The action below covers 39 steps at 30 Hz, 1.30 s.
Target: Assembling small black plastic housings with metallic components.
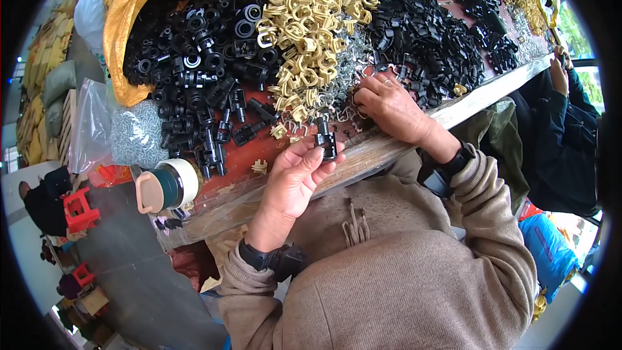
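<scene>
My left hand (298, 178) pinches a black plastic fitting (325, 141) with a narrow upright stem and an open, frame-like lower end. It is held just above the table's near edge. To its right, my right hand (396, 109) rests at the border of the piles with its fingers curled down and pressed together. Whatever those fingertips hold, if anything, is hidden. Beside them lie small silvery metal hooks (348, 115) and a heap of small black plastic clips (421, 42). Cream-coloured plastic clips (304, 58) are heaped beyond both hands.
Round black fittings (201, 58) spill from a yellow woven sack (116, 39). At the left stand a lidded cup (170, 186) and a clear bag of metal pieces (137, 136). A wooden edge (363, 162) borders the red tabletop (240, 172). Another person's hand (560, 68) is at the far right.
</scene>
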{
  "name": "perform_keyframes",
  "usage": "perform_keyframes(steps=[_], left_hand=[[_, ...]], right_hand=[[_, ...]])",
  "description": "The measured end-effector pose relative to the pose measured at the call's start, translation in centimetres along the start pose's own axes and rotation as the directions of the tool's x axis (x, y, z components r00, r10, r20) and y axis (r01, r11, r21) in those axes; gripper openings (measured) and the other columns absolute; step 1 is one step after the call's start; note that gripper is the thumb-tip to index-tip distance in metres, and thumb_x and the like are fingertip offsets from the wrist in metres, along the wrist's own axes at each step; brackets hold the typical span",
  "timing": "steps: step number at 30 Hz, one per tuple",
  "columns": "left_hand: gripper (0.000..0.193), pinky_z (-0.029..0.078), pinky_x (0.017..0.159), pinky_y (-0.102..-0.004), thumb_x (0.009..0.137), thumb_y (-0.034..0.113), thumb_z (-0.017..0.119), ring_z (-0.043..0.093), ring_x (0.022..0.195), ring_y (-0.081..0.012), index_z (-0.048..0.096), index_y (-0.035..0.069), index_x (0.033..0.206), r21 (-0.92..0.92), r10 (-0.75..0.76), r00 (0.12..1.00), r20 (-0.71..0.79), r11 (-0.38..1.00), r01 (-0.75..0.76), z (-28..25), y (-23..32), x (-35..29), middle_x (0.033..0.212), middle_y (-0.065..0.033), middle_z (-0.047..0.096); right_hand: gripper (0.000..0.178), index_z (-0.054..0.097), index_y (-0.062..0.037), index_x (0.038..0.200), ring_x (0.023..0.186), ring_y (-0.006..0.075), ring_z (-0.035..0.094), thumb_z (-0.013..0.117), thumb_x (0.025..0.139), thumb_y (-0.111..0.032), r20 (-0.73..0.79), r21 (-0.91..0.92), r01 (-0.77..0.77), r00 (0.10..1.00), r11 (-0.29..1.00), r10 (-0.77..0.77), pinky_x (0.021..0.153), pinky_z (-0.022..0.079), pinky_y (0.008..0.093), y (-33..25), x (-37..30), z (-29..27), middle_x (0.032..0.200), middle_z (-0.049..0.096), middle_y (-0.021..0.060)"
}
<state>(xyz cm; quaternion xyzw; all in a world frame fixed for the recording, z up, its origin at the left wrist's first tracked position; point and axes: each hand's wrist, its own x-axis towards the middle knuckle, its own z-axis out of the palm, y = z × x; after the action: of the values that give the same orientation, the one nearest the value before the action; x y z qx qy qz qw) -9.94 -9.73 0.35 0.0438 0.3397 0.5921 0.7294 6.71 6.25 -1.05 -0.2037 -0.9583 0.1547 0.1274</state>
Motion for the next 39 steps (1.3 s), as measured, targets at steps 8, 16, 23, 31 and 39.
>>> perform_keyframes(steps=[8, 16, 23, 31, 39], left_hand=[[0.022, 0.049, 0.072, -0.023, 0.082, 0.008, 0.053, 0.058, 0.088, -0.0208, 0.052, 0.002, 0.103, -0.015, 0.037, 0.999, 0.0, 0.999, -0.037, -0.1, -0.7, -0.2, 0.1, -0.0149, 0.057], [0.022, 0.044, 0.083, -0.0309, 0.082, 0.012, 0.053, 0.054, 0.096, -0.0233, 0.051, 0.002, 0.102, 0.001, 0.102, 0.995, 0.021, 0.995, -0.102, 0.1, -1.3, 0.2, 0.103, -0.015, 0.055], [0.019, 0.04, 0.086, -0.032, 0.081, 0.009, 0.055, 0.052, 0.099, -0.0176, 0.052, 0.007, 0.1, -0.041, 0.112, 0.983, 0.143, 0.993, -0.108, 0.5, -1.2, 1.0, 0.103, -0.0078, 0.056], [0.029, 0.038, 0.089, -0.0351, 0.078, 0.012, 0.059, 0.053, 0.097, -0.0192, 0.05, 0.003, 0.104, 0.036, 0.15, 0.972, 0.183, 0.987, -0.16, 0.9, -1.0, 0.7, 0.101, -0.0095, 0.056], [0.031, 0.038, 0.089, -0.035, 0.077, 0.013, 0.06, 0.053, 0.096, -0.0205, 0.05, 0.0, 0.104, 0.033, 0.192, 0.959, 0.207, 0.979, -0.202, 0.8, -1.3, 0.4, 0.1, -0.0123, 0.056]], right_hand=[[0.016, 0.045, -0.005, 0.078, 0.076, 0.0252, 0.044, 0.058, 0.07, -0.008, -0.032, -0.06, 0.149, 0.988, 0.987, -0.151, 0.067, 0.037, 0.035, 0.9, 0.2, 0.4, 0.08, 0.044, 0.0087], [0.013, 0.045, -0.0038, 0.079, 0.073, 0.0269, 0.048, 0.056, 0.072, -0.003, -0.13, 0.242, 0.184, 0.979, 0.953, -0.156, 0.064, 0.04, 0.0342, -2.1, -0.4, -2.0, 0.08, 0.046, 0.0096], [0.01, 0.043, -0.0048, 0.082, 0.059, 0.0265, 0.053, 0.053, 0.08, -0.007, 0.154, 0.684, -0.01, 0.979, 0.73, -0.131, 0.056, 0.043, 0.0346, -3.8, -0.5, -2.9, 0.067, 0.052, 0.0088], [0.013, 0.047, -0.0037, 0.085, 0.059, 0.007, 0.052, 0.057, 0.08, -0.011, 0.301, 0.878, -0.294, 0.953, 0.379, 0.042, 0.053, 0.042, 0.0239, -3.4, -0.9, -1.5, 0.071, 0.056, 0.0032], [0.012, 0.049, -0.003, 0.082, 0.057, 0.0031, 0.046, 0.055, 0.083, -0.013, 0.405, 0.914, -0.405, 0.912, -0.007, 0.067, 0.049, 0.039, 0.0162, -3.7, -1.7, -1.8, 0.066, 0.049, -0.0027]])
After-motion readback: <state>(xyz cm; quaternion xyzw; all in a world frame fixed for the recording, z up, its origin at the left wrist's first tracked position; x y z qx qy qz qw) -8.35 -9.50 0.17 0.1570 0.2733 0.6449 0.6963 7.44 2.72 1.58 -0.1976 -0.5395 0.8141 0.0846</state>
